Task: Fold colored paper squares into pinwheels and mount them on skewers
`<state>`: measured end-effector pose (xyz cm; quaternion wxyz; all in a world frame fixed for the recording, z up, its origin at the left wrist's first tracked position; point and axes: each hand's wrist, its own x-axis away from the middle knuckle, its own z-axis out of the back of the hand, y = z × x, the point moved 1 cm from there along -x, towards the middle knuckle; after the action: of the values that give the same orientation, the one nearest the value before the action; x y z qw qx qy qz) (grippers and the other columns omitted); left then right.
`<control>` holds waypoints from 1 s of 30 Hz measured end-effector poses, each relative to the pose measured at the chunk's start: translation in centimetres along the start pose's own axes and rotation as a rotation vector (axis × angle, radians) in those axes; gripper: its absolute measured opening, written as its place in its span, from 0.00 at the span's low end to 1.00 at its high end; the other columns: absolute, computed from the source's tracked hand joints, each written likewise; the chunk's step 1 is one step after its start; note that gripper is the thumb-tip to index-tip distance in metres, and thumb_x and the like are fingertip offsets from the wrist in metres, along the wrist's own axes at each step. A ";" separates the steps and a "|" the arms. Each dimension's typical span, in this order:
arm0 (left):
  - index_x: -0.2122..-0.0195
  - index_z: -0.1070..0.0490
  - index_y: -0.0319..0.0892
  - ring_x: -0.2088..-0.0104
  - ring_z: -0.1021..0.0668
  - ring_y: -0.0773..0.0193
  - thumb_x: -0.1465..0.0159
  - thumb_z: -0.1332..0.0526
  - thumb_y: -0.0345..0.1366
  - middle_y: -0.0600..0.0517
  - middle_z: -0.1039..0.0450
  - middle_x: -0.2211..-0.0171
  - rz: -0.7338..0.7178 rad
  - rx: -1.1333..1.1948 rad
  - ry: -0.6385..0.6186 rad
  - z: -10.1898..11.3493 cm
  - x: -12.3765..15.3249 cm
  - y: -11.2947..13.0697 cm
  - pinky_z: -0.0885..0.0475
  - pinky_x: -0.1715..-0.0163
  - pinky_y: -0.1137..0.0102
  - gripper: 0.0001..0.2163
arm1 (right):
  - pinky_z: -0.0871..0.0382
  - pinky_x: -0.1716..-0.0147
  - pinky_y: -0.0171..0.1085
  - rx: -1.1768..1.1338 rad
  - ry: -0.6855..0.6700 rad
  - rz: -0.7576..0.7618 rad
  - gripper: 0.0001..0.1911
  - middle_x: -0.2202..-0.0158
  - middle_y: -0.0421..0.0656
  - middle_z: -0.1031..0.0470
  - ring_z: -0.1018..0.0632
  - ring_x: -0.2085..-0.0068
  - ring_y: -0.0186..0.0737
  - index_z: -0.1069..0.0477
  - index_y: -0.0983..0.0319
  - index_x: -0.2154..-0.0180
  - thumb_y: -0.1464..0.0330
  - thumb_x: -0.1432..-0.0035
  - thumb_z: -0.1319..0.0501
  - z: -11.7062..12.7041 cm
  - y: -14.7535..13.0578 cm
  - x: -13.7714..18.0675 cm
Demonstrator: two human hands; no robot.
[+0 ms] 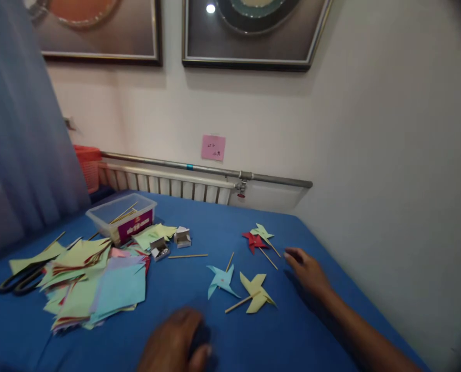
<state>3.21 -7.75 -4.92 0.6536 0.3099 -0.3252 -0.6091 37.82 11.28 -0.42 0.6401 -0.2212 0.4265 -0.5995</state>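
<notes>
Four-bladed paper pinwheels on sticks lie on the blue table: a red one [255,242], a pale green one [262,232], a light blue one [221,280] and a yellow one [256,292]. My right hand [308,269] is just right of the red and pale green pinwheels' stick ends, fingers loosely bent and apart, with nothing visible in it. Low in the view, my left hand [172,341] is blurred. A gap shows between its thumb and fingers, and no object is visible there. It is nearest the light blue pinwheel, without touching it.
Stacks of coloured paper [118,289] lie at left beside black-handled scissors [25,279]. Behind them are a clear plastic tub [137,223] with sticks, two small open boxes [159,249] and a loose stick [187,256]. A wall pipe [211,171] runs behind the table [199,217].
</notes>
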 end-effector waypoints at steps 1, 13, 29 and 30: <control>0.56 0.18 0.55 0.47 0.23 0.40 0.47 0.30 0.43 0.44 0.21 0.47 -0.055 -0.073 0.065 -0.4 -1.9 1.6 0.33 0.45 0.51 0.16 | 0.29 0.44 0.53 0.061 0.019 0.012 0.25 0.47 0.58 0.20 0.21 0.46 0.60 0.22 0.63 0.52 0.53 0.44 0.38 -0.9 1.0 -2.0; 0.39 0.27 0.47 0.31 0.40 0.30 0.51 0.28 0.49 0.38 0.39 0.30 -0.160 -0.448 -0.110 -7.0 -10.4 10.1 0.50 0.33 0.39 0.37 | 0.40 0.38 0.52 0.568 -0.179 0.254 0.26 0.33 0.56 0.34 0.33 0.34 0.57 0.33 0.61 0.36 0.64 0.34 0.39 -9.6 -0.1 -7.3; 0.53 0.21 0.40 0.44 0.25 0.43 0.35 0.44 0.34 0.40 0.23 0.48 -0.231 -0.850 -0.248 -6.3 -10.4 11.8 0.28 0.47 0.52 0.15 | 0.33 0.52 0.42 0.775 -0.257 0.175 0.15 0.44 0.58 0.26 0.24 0.46 0.55 0.26 0.66 0.48 0.67 0.34 0.39 -3.3 1.0 -6.0; 0.53 0.21 0.40 0.44 0.25 0.43 0.35 0.43 0.36 0.40 0.23 0.49 -0.245 -0.845 -0.233 -6.3 -10.4 11.8 0.29 0.46 0.51 0.14 | 0.33 0.53 0.41 0.790 -0.249 0.172 0.15 0.44 0.58 0.26 0.23 0.47 0.55 0.26 0.66 0.48 0.67 0.33 0.40 -3.5 0.9 -5.9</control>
<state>14.82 3.42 0.26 0.6048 -0.0184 -0.0805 -0.7921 36.01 17.87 -1.38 0.7699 0.0070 0.1002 -0.6302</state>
